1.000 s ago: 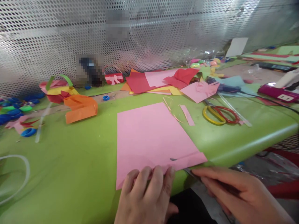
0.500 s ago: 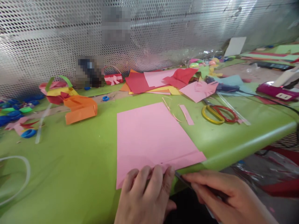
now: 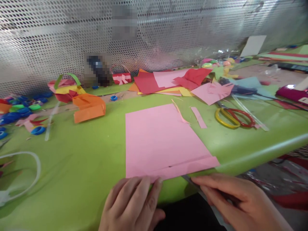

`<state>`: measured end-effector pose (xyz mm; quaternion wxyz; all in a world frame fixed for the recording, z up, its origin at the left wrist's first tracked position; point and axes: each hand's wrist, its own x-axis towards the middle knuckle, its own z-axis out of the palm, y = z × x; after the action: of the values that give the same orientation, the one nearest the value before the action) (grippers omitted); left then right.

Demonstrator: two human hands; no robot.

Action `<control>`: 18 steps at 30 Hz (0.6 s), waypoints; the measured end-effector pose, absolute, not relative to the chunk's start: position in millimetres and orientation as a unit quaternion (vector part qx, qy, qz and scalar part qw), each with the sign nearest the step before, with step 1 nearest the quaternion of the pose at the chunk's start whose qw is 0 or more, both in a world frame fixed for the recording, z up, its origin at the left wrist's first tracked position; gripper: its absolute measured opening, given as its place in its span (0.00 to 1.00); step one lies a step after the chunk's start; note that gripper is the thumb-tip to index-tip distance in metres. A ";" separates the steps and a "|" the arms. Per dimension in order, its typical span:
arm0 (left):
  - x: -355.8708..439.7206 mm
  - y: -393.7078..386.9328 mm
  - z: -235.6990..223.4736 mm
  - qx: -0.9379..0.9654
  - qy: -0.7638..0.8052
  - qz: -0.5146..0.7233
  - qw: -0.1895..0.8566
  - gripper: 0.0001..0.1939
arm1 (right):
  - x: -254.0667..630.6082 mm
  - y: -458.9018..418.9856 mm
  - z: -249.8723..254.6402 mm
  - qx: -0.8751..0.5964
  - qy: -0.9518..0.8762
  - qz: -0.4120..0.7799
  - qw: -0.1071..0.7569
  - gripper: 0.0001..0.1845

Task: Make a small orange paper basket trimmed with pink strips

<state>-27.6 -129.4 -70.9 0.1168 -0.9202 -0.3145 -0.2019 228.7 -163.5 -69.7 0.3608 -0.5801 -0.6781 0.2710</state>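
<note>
Matt pink paper sheet

No readable text, labels, brands, numbers or signs anywhere; two patches on the perforated metal wall, far beyond the left hand, are blurred out, and the pink paper just ahead of its fingertips is blank

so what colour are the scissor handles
One handle of the scissors is yellow, the other red; the head view shows them lying on the green table.
</note>
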 end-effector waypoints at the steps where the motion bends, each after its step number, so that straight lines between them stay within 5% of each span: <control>1: -26.1 -130.4 -71.5 -0.919 -0.317 -0.204 0.115 0.16 | 228.4 -163.4 -69.9 -0.576 -0.680 0.272 0.363 0.13; 18: -15.6 -134.4 -73.8 -0.894 -0.362 -0.252 0.075 0.15 | 188.6 -161.2 -68.1 -0.551 -0.676 0.293 0.392 0.13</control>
<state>-15.6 -134.4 -73.8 0.0753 -0.8941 -0.3622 -0.2523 188.6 -161.2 -68.1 0.3919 -0.5510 -0.6761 0.2926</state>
